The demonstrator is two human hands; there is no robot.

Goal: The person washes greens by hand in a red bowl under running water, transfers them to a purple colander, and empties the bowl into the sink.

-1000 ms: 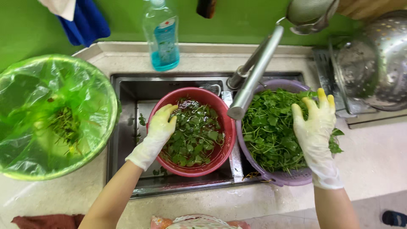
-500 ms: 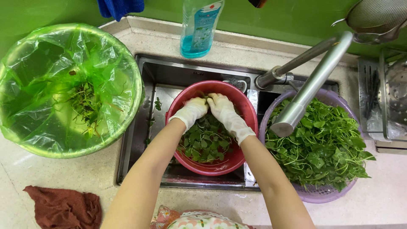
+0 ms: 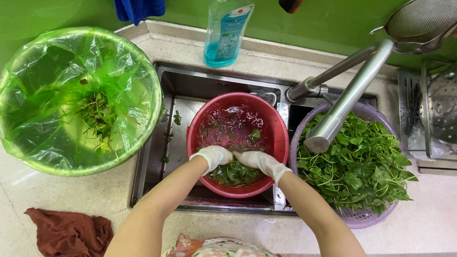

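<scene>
Two gloved hands meet inside a red bowl (image 3: 278, 138) in the sink (image 3: 190, 90) — the left hand (image 3: 215, 156) and right hand (image 3: 257, 161) curled around a clump of wet green leaves (image 3: 234, 173). A purple strainer (image 3: 362, 219) of leaves sits just right, under the tap (image 3: 347, 97); a green-lined bin (image 3: 143, 128) stands left.

A green wall (image 3: 333, 24) rises behind a pale speckled tabletop (image 3: 95, 195). A steel sink (image 3: 181, 85) is sunk into it, a steel tap (image 3: 347, 95) reaching over. Light is bright and even.
</scene>
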